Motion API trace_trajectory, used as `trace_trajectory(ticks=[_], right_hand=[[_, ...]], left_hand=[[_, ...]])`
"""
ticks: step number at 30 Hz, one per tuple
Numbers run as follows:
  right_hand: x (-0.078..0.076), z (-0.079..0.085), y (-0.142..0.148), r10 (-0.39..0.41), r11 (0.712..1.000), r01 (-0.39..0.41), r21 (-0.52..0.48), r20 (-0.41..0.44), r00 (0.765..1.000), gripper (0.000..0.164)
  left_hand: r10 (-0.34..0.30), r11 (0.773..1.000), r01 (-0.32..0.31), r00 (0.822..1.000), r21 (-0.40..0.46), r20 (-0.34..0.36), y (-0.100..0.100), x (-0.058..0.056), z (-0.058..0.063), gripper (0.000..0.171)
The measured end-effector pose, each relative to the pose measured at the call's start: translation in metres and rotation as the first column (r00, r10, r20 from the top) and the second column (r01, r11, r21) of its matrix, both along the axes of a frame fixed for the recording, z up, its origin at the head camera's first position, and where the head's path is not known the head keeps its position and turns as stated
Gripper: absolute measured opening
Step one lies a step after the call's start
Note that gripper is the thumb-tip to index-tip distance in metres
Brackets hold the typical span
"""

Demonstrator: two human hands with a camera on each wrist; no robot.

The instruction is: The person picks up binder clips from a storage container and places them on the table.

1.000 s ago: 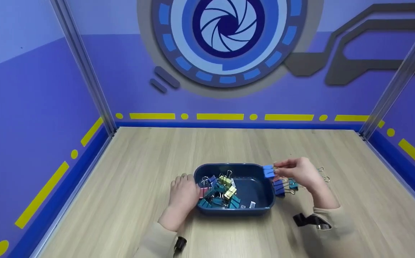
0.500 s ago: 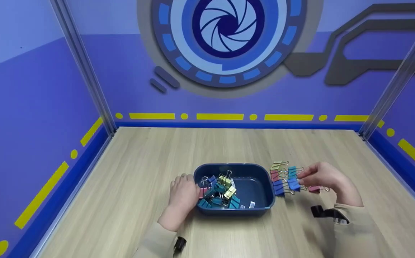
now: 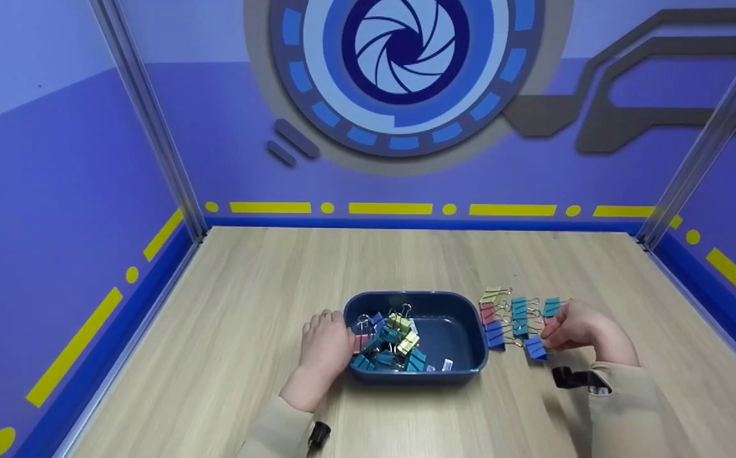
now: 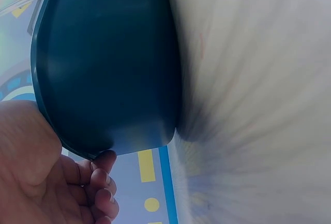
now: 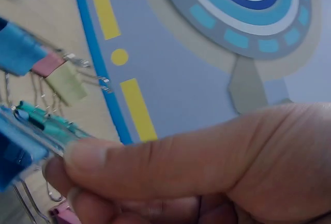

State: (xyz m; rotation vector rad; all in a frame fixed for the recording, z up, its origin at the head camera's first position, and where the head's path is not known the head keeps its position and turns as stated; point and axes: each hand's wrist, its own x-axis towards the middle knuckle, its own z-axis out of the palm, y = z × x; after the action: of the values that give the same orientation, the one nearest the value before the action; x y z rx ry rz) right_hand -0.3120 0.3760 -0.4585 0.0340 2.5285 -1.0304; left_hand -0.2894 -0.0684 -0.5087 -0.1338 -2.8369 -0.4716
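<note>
My right hand (image 3: 587, 327) pinches a blue binder clip (image 3: 535, 348) by its wire handle, low over the table on the right of the box. In the right wrist view the thumb (image 5: 134, 167) presses the handle against the curled fingers, and the blue clip body (image 5: 18, 149) points left. My left hand (image 3: 326, 340) grips the left rim of a dark blue plastic box (image 3: 415, 376). Curled fingertips (image 4: 106, 182) show at the rim in the left wrist view; the thumb is hidden. Inside the box lies a heap of teal, yellow, pink and blue binder clips (image 3: 388, 337).
Beside the box's right wall binder clips lie in columns: a yellow one (image 3: 492, 295), a pink one (image 3: 488, 312), a blue one (image 3: 493, 335) and teal ones (image 3: 519, 307). Another teal clip (image 3: 552, 307) lies by my right hand. Small white labels (image 3: 447, 363) show inside the box.
My right hand has carried the blue clip from the box's right rim rightward and down, to just below the teal clips. The left hand and the box have stayed put.
</note>
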Motion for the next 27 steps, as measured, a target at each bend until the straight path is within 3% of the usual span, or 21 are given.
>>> trace_trajectory(ticks=[5, 15, 24, 27], right_hand=[[-0.003, -0.007, -0.002, -0.041, 0.998, 0.041, 0.05, -0.008, 0.999, 0.007], [-0.011, -0.013, -0.009, -0.083, 0.993, 0.086, 0.083, -0.044, 0.996, 0.002], [-0.013, -0.013, -0.011, -0.087, 0.993, 0.092, 0.068, -0.073, 0.994, 0.003], [-0.012, -0.012, -0.012, -0.092, 0.993, 0.097, 0.07, -0.07, 0.993, 0.006]], left_hand=[[0.003, 1.0, -0.003, 1.0, -0.002, 0.007, 0.001, 0.001, 0.0, 0.031], [-0.001, 1.0, 0.001, 0.999, 0.001, -0.044, 0.001, 0.002, 0.0, 0.025], [0.005, 1.0, -0.005, 1.0, 0.007, 0.02, 0.001, 0.0, 0.001, 0.03], [0.002, 1.0, -0.002, 1.0, 0.008, 0.007, 0.0, 0.001, 0.001, 0.029]])
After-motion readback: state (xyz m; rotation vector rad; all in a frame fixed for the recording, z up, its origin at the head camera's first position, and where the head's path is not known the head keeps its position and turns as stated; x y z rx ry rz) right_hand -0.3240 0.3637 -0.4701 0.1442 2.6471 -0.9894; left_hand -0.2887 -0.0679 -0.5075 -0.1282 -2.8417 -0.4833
